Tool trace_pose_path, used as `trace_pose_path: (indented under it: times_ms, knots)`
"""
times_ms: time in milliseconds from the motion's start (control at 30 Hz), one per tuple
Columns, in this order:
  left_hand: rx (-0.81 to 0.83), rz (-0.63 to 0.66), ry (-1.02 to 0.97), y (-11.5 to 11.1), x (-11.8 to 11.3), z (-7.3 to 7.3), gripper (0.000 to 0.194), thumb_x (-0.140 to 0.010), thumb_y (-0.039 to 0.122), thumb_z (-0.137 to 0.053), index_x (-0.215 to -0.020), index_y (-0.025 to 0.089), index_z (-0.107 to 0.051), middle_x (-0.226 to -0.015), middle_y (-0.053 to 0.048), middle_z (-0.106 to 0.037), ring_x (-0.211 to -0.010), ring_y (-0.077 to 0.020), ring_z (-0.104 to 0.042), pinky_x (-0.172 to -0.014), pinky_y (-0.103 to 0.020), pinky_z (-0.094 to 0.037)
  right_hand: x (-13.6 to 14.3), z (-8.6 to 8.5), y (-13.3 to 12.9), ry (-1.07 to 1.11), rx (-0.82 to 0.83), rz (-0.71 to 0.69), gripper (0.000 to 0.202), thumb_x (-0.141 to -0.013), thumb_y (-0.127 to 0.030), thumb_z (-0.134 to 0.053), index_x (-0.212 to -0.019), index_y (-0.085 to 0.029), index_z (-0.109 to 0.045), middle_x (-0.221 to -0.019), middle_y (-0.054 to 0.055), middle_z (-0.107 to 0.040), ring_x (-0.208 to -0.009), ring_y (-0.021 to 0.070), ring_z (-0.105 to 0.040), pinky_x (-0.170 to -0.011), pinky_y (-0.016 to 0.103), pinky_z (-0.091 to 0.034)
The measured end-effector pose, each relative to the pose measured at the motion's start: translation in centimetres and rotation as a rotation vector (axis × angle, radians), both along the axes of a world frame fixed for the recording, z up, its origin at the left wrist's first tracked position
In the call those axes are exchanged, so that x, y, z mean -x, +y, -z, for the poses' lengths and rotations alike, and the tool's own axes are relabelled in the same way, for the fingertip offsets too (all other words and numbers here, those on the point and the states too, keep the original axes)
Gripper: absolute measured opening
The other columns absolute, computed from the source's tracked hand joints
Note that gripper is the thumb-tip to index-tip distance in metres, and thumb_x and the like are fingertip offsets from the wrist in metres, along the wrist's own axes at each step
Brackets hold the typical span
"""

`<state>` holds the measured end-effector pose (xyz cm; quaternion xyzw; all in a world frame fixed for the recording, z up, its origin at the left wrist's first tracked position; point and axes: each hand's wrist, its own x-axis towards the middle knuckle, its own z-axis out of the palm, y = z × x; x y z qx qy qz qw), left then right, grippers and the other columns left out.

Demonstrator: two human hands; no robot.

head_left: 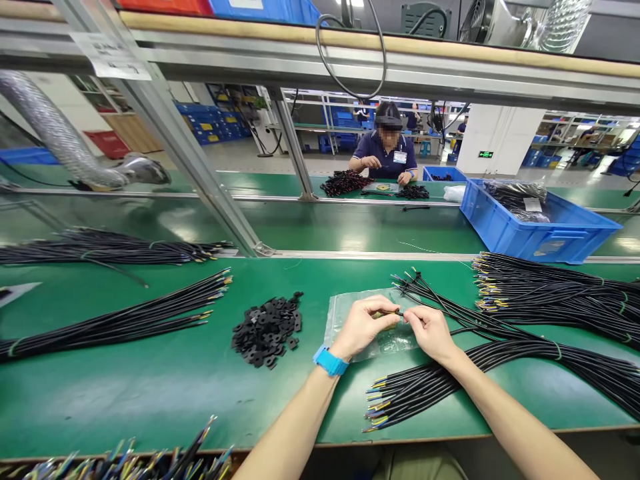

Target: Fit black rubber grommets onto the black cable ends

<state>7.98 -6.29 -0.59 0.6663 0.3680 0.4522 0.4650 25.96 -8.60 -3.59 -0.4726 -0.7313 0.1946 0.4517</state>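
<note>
Over a clear plastic bag (334, 320) on the green bench, my two hands meet at the end of a black cable (401, 313). My left hand (364, 327), with a blue band at the wrist, pinches it between thumb and fingers; any small part there is hidden. My right hand (431, 333) grips the same cable just to the right, fingers closed. Left of my hands lies a pile of small flat black pieces (267, 330), some with holes. A few loose black cables (440, 297) with dark pieces near their ends extend behind my right hand.
Bundled cables (480, 367) with bared coloured wires lie under my right forearm; more bundles (545, 287) sit at right and left (125, 320). Wire ends (125, 463) poke up at the front edge. A blue crate (540, 233) and metal post (200, 153) stand behind. A co-worker (385, 150) sits opposite.
</note>
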Motion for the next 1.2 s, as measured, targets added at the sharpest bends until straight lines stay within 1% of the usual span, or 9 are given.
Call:
trace_pose_path:
  times_ms: [200, 300, 367, 467, 633, 767, 900, 1100, 1200]
  knots:
    - [-0.085, 0.031, 0.066, -0.3, -0.3, 0.1, 0.018, -0.072, 0.035, -0.077, -0.076, 0.018, -0.076, -0.08, -0.007, -0.07, -0.077, -0.0195, -0.062, -0.074, -0.031, -0.049, 0.0, 0.5, 0.4, 0.01, 0.076, -0.053, 0.038, -0.094, -0.035, -0.046, -0.067, -0.019, -0.067, -0.065, 0.003, -0.066, -0.06, 0.0162, -0.058, -0.06, 0.026, -0.04]
    - [-0.047, 0.047, 0.038, -0.1, -0.6, 0.3, 0.02, -0.07, 0.036, -0.078, -0.076, 0.017, -0.076, -0.079, -0.007, -0.069, -0.076, -0.019, -0.062, -0.072, -0.03, -0.049, 0.0, 0.2, 0.4, -0.026, 0.081, -0.066, 0.041, -0.094, -0.037, -0.044, -0.064, -0.018, -0.065, -0.06, 0.002, -0.062, -0.057, 0.0153, -0.054, -0.057, 0.026, -0.039]
    - [0.018, 0.029, -0.02, 0.2, -0.7, 0.4, 0.022, -0.068, 0.035, -0.08, -0.075, 0.016, -0.075, -0.078, -0.007, -0.069, -0.074, -0.0183, -0.062, -0.069, -0.029, -0.05, 0.1, -0.1, 0.4, 0.015, 0.069, -0.056, 0.041, -0.095, -0.037, -0.045, -0.066, -0.018, -0.066, -0.064, 0.002, -0.063, -0.059, 0.0156, -0.055, -0.059, 0.026, -0.041]
    - [0.092, -0.013, -0.085, 0.7, -0.7, 0.4, 0.022, -0.066, 0.034, -0.08, -0.076, 0.015, -0.075, -0.08, -0.007, -0.069, -0.072, -0.0178, -0.062, -0.067, -0.029, -0.05, 0.2, -0.6, 0.4, 0.081, 0.025, -0.003, 0.036, -0.094, -0.037, -0.048, -0.072, -0.018, -0.07, -0.072, 0.004, -0.067, -0.066, 0.0168, -0.059, -0.064, 0.026, -0.044]
    - [0.104, -0.054, -0.076, 0.9, -0.4, 0.2, 0.021, -0.064, 0.031, -0.081, -0.075, 0.015, -0.076, -0.083, -0.008, -0.072, -0.078, -0.0198, -0.065, -0.075, -0.031, -0.052, 0.1, -0.6, 0.2, 0.053, -0.057, 0.06, 0.024, -0.092, -0.035, -0.055, -0.087, -0.02, -0.072, -0.079, 0.005, -0.068, -0.07, 0.0174, -0.061, -0.066, 0.027, -0.045]
    - [0.124, -0.007, -0.091, 0.5, -0.5, 0.5, 0.022, -0.063, 0.032, -0.082, -0.075, 0.015, -0.074, -0.083, -0.007, -0.07, -0.075, -0.0186, -0.064, -0.073, -0.03, -0.052, 0.1, -0.6, -0.1, -0.037, -0.08, 0.054, 0.03, -0.095, -0.031, -0.048, -0.08, -0.02, -0.072, -0.071, 0.005, -0.064, -0.065, 0.0164, -0.058, -0.063, 0.026, -0.042]
    - [0.077, 0.022, -0.09, 0.2, -0.7, 0.6, 0.02, -0.066, 0.032, -0.08, -0.075, 0.015, -0.073, -0.081, -0.006, -0.068, -0.072, -0.017, -0.062, -0.069, -0.029, -0.052, 0.2, -0.7, -0.2, 0.006, -0.018, 0.026, 0.031, -0.092, -0.03, -0.048, -0.073, -0.019, -0.07, -0.069, 0.004, -0.065, -0.064, 0.0161, -0.058, -0.061, 0.026, -0.042]
    - [-0.043, 0.041, -0.012, 0.1, -0.6, 0.2, 0.015, -0.072, 0.029, -0.076, -0.075, 0.015, -0.073, -0.079, -0.006, -0.067, -0.077, -0.0177, -0.062, -0.074, -0.03, -0.051, 0.2, -0.6, 0.0, 0.059, 0.09, -0.02, 0.034, -0.091, -0.031, -0.048, -0.067, -0.017, -0.067, -0.066, 0.003, -0.065, -0.062, 0.0157, -0.057, -0.06, 0.025, -0.043]
    - [0.002, 0.045, -0.069, 0.1, -0.8, 0.2, 0.021, -0.07, 0.031, -0.078, -0.083, 0.015, -0.074, -0.088, -0.007, -0.068, -0.082, -0.0187, -0.063, -0.077, -0.031, -0.052, 0.3, -0.8, 0.0, 0.089, 0.02, 0.002, 0.032, -0.092, -0.032, -0.049, -0.073, -0.017, -0.068, -0.068, 0.003, -0.064, -0.063, 0.0153, -0.056, -0.06, 0.024, -0.043]
